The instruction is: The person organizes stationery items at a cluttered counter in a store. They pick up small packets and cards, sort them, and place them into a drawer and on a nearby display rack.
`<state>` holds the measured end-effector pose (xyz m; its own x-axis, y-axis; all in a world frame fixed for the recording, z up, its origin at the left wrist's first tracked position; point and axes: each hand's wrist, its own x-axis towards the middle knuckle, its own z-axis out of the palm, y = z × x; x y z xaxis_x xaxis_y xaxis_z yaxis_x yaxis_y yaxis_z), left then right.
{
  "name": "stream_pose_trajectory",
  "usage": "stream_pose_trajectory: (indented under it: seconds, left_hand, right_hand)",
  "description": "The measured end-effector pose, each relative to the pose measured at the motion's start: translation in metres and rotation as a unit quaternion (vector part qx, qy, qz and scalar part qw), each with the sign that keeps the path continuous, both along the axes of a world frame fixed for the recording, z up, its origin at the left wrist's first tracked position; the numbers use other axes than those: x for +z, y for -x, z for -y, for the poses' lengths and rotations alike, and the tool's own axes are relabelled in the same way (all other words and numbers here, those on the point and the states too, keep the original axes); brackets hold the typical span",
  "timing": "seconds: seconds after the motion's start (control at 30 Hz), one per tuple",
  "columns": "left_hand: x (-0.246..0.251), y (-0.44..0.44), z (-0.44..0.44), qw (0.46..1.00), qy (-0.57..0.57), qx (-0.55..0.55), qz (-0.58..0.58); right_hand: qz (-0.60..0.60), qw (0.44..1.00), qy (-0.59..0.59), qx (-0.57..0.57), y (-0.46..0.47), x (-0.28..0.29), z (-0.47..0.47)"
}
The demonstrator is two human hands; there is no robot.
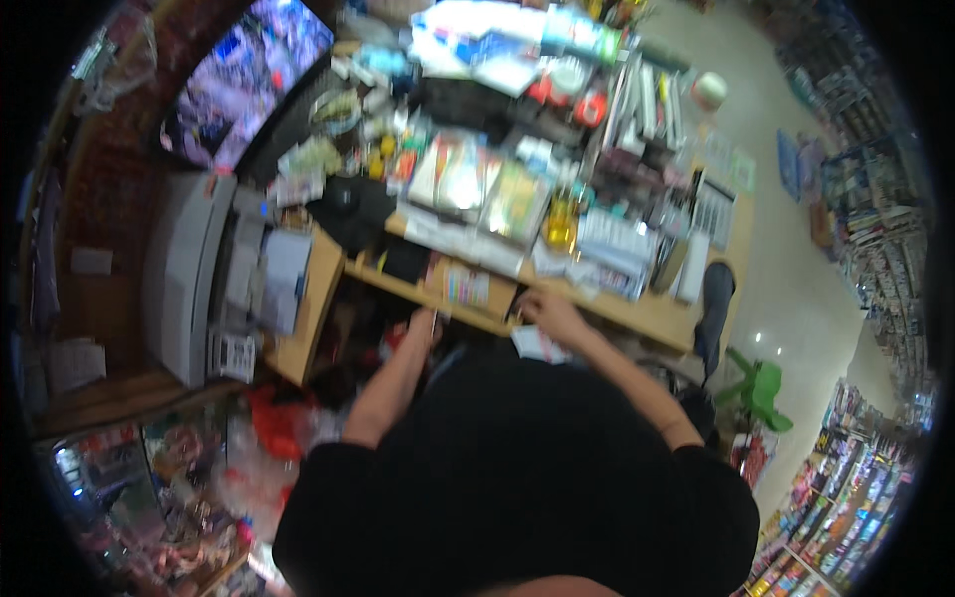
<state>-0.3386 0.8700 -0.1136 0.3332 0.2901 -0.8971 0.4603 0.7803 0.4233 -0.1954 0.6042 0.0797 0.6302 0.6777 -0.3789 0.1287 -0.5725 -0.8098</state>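
A shallow wooden desk drawer (373, 282) is pulled out in front of my body. My left hand (424, 324) is at its front edge, with a small pale thing (436, 321) by the fingers; blur hides whether I hold it. At the drawer's right end, my right hand (550, 315) has bent fingers over the corner, and their grip is unclear. Inside the drawer lie a black object (406, 260) and a tan box or folder with a coloured label sheet (466, 286). White paper with red marks (539, 345) sits just below my right hand.
The desktop above holds plastic-wrapped packets (515, 200), a bottle of yellow liquid (561, 220) and stacked papers (615, 242). A grey printer (190, 276) stands left, beside a lit monitor (242, 78). A green plastic stool (761, 392) and stocked shelves (873, 194) are to the right.
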Motion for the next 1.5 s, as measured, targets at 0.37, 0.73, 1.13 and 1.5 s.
stream_pose_trajectory:
  seconds: [0.37,0.73,1.13,1.5]
  left_hand:
    - [0.042,-0.076,0.002,0.997,0.059,0.004,-0.043]
    - [0.037,-0.121,0.002,0.999,0.039,0.0,-0.036]
    - [0.054,-0.067,0.046,0.976,0.094,-0.194,-0.025]
    - [0.189,-0.105,0.128,0.831,-0.093,-0.472,0.278]
  right_hand:
    - [-0.093,0.987,-0.054,-0.116,-0.015,-0.009,0.007]
    - [-0.095,0.985,-0.02,-0.143,-0.007,-0.007,0.03]
    - [0.247,0.926,0.076,-0.276,-0.048,0.009,0.088]
    - [0.211,0.913,0.008,-0.349,-0.101,0.004,0.083]
